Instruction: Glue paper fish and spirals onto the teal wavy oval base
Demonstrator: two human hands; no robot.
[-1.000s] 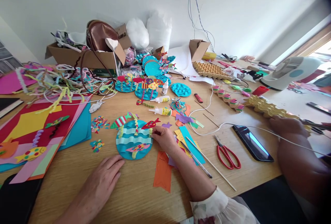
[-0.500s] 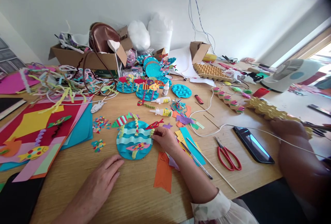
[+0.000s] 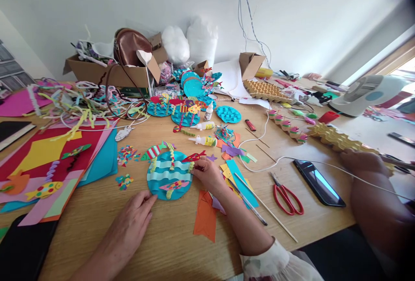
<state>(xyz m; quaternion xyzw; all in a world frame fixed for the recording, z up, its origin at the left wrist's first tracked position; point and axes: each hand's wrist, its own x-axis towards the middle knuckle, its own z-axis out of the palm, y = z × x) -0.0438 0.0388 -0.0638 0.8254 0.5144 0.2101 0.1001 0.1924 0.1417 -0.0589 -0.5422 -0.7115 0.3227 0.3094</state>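
A round blue craft disc [image 3: 171, 191] with pale wavy strips lies on the table, paper fish standing on it on twisted stems. At its right edge my right hand [image 3: 205, 172] is closed, fingertips pinching a short yellow-green pipe cleaner [image 3: 191, 166]. A red paper fish [image 3: 193, 156] sits just above that stem. Against the disc's lower left edge my left hand [image 3: 134, 212] is closed, its fingertips gripping the rim. A striped fish [image 3: 152, 151] stands at the disc's upper left, and a pink spotted fish [image 3: 174, 185] lies across its lower half.
Glue bottles [image 3: 205, 141], paper scraps [image 3: 231, 149] and confetti [image 3: 127, 154] lie around the disc. Red-handled scissors [image 3: 287, 196], a stick [image 3: 266, 207] and a phone [image 3: 319, 183] are on the right. Another person's hand [image 3: 361, 162] rests by a yellow egg-carton strip [image 3: 337, 138]. A white cable crosses the table.
My left hand's fingers have drawn in and now press on the disc's edge. My right hand keeps its pinch at the stem. The whole view has shifted very slightly.
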